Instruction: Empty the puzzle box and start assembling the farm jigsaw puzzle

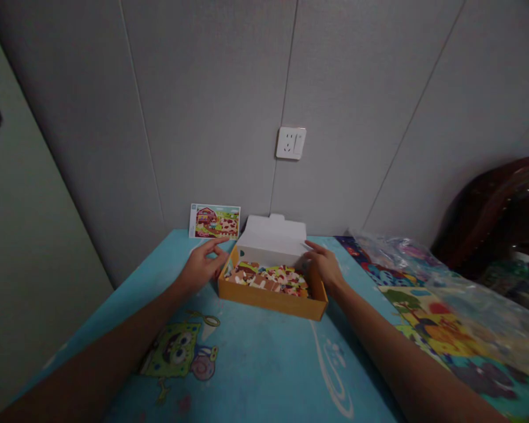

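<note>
An orange-yellow cardboard box point(271, 298) stands on the table with its white lid point(273, 234) folded back toward the wall. Jigsaw puzzle pieces point(264, 281) lie heaped inside. My left hand point(204, 265) is at the box's left side, its index finger stretched toward the far left corner and the other fingers bent. At the opposite side, my right hand point(325, 267) reaches over the right wall. Its index finger points toward the lid's edge, and its lower fingers are partly in shadow. Both hands look open, and neither has a puzzle piece visible in it.
A picture card point(215, 221) with a farm scene leans against the wall behind my left hand. Colourful picture sheets point(441, 329) and clear plastic bags point(405, 252) lie on the right. The blue tablecloth point(264, 364) has cartoon prints. A dark red chair point(489, 211) stands at far right.
</note>
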### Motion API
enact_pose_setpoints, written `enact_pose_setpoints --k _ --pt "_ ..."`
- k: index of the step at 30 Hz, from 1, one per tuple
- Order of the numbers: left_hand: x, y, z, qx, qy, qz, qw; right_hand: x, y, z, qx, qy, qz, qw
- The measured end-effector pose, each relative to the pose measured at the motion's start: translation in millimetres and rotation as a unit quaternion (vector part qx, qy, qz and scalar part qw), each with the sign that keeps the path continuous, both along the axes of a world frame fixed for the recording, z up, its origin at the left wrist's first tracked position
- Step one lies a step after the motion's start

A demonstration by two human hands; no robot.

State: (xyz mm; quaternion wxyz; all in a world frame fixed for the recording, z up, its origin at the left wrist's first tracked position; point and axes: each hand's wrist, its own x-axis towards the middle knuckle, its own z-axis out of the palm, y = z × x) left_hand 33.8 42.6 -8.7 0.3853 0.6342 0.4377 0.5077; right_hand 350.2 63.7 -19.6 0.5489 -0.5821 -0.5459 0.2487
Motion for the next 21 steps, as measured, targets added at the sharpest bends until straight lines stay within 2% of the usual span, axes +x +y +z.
enact_pose_setpoints --k 2,4,7,12,15,18,21 --pt "5 2 -5.6 -0.020 0.020 0.020 0.999 2 2 -1.5 -0.031 -0.018 -0.054 0.998" --pt "7 3 -9.8 -0.051 0.069 -0.004 0.996 5 2 -1.8 -0.048 -0.043 -0.075 0.995" --pt "7 2 -11.3 -0.040 0.140 -0.039 0.989 7 -1 -0.4 -0.067 -0.079 -0.051 0.993" --pt "4 -1 -4.0 0.004 0.174 -0.071 0.982 5 -8 4.3 -0.053 -0.086 -0.005 0.995" --pt "5 -4 0.1 -0.030 0.125 -0.112 0.985 3 -11 8.5 -0.027 -0.063 0.006 0.998" --pt "9 -7 0.4 -0.094 0.003 -0.163 0.982 0 -15 13.6 0.020 0.001 0.024 1.000" --pt "15 -11 -2.6 -0.118 -0.109 -0.180 0.970 -5 -20 18.8 0.060 0.017 0.020 0.998"
